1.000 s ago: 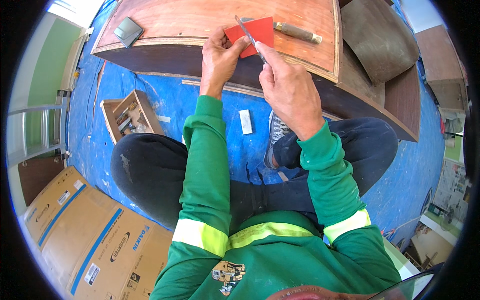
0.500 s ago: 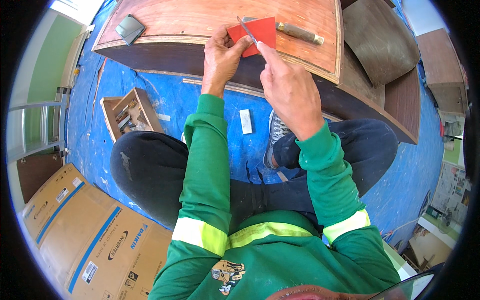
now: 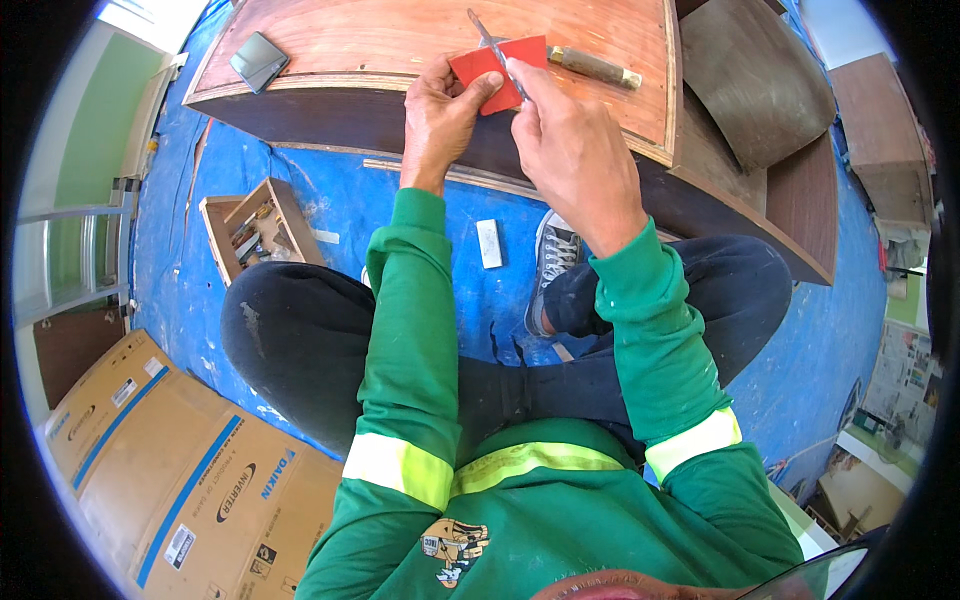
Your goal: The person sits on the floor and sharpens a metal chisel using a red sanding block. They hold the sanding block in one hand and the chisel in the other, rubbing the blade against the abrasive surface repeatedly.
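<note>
Pinched between the thumb and fingers of my left hand (image 3: 441,118) is a red flat sheet piece (image 3: 524,50), stiff-looking, with a pointed lower corner. My right hand (image 3: 582,155) grips a slim grey metal blade-like tool (image 3: 484,32), its index finger stretched along it. This tool lies slantwise across the red sheet, its tip reaching past the upper edge. Just behind the sheet, a chisel-like tool with a worn wooden handle (image 3: 597,67) rests on the reddish plywood panel (image 3: 380,40); its far end is partly hidden by the sheet and my hand.
A dark phone-like slab (image 3: 259,62) lies on the panel's left. On the blue sheeting (image 3: 330,190) are a wooden box of small tools (image 3: 222,235) and a whitish block (image 3: 489,243). A curved brown panel (image 3: 765,90) leans at right; a large cardboard sheet (image 3: 190,470) lies lower left.
My right hand has slid the metal tool up and slightly left across the red sheet, so more of its tip sticks out beyond. My left hand has barely moved.
</note>
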The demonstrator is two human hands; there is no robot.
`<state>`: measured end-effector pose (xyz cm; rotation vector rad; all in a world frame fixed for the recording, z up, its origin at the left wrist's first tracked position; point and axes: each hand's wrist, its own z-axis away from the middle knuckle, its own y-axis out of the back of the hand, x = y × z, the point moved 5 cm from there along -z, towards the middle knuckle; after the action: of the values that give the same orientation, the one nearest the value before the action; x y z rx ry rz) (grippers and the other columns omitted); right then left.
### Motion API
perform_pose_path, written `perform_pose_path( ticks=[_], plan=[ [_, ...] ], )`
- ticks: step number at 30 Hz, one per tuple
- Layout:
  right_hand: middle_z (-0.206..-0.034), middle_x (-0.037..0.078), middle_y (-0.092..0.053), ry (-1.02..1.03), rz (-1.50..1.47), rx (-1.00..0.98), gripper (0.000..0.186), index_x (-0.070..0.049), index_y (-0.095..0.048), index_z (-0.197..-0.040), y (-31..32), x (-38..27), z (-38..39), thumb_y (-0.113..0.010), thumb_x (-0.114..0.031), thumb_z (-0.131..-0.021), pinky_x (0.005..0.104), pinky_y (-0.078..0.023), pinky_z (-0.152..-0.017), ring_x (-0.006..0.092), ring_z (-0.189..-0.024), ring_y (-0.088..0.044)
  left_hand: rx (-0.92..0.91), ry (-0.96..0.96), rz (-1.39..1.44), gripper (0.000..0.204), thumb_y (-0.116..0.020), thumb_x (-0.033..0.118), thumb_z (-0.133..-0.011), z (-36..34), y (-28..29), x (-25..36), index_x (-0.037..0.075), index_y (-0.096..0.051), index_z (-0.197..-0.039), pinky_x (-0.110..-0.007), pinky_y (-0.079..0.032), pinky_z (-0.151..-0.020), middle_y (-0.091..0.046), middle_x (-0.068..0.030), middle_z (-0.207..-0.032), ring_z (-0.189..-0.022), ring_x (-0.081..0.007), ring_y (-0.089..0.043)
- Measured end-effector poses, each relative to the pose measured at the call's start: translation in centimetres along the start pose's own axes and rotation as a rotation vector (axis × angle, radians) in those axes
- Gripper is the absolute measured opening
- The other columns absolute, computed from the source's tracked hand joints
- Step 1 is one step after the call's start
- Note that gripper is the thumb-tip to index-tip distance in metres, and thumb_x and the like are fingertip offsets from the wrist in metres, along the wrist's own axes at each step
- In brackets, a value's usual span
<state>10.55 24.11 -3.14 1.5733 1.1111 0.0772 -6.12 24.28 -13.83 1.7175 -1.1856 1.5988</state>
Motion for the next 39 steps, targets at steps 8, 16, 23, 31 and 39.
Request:
perform_pose_path(
  ticks=[8,16,23,31,39],
  plan=[
    [-0.083,0.027,-0.073,-0.065,-0.011,-0.056,0.043,-0.007,-0.063,-0.139,-0.6,0.9,2.1,-0.063,-0.015,-0.097,0.0552,-0.061,-0.070,0.0440,-0.077,-0.074,-0.006,-0.006,-0.035,0.030,-0.084,0.009,-0.092,-0.1,0.1,-0.2,-0.003,-0.072,-0.116,-0.027,-0.059,-0.075,-0.079,-0.0105,-0.100,-0.087,-0.0111,-0.072],
    [-0.083,0.027,-0.073,-0.065,-0.038,-0.057,0.044,-0.009,-0.062,-0.142,-0.8,1.0,2.4,-0.063,-0.016,-0.098,0.0556,-0.061,-0.070,0.0442,-0.077,-0.074,-0.004,-0.030,0.007,0.029,-0.085,0.010,-0.091,-0.3,0.2,-0.5,-0.002,-0.073,-0.115,-0.026,-0.058,-0.073,-0.079,-0.0094,-0.097,-0.084,-0.0100,-0.071],
    [-0.081,0.026,-0.073,-0.061,-0.007,-0.057,0.044,-0.009,-0.062,-0.141,-0.9,1.1,2.5,-0.062,-0.016,-0.098,0.0560,-0.061,-0.069,0.0441,-0.075,-0.074,-0.003,-0.018,-0.053,0.027,-0.085,0.010,-0.091,-0.5,0.4,-0.8,-0.001,-0.073,-0.113,-0.025,-0.057,-0.071,-0.079,-0.0079,-0.095,-0.082,-0.0089,-0.070],
    [-0.082,0.026,-0.073,-0.070,0.002,-0.065,0.044,-0.009,-0.062,-0.142,-1.0,1.3,2.4,-0.062,-0.016,-0.098,0.0557,-0.061,-0.069,0.0440,-0.075,-0.074,-0.006,-0.028,0.002,0.027,-0.085,0.010,-0.092,-0.3,0.1,-0.4,-0.001,-0.073,-0.113,-0.025,-0.056,-0.071,-0.078,-0.0081,-0.095,-0.082,-0.0086,-0.070],
    [-0.082,0.025,-0.072,-0.030,0.033,-0.023,0.044,-0.009,-0.063,-0.141,-1.3,0.8,2.1,-0.063,-0.013,-0.098,0.0553,-0.057,-0.070,0.0445,-0.076,-0.072,0.000,-0.015,-0.042,0.029,-0.085,0.010,-0.091,-0.2,0.3,-0.3,-0.003,-0.072,-0.114,-0.026,-0.057,-0.073,-0.078,-0.0090,-0.097,-0.083,-0.0101,-0.070]
  ],
)
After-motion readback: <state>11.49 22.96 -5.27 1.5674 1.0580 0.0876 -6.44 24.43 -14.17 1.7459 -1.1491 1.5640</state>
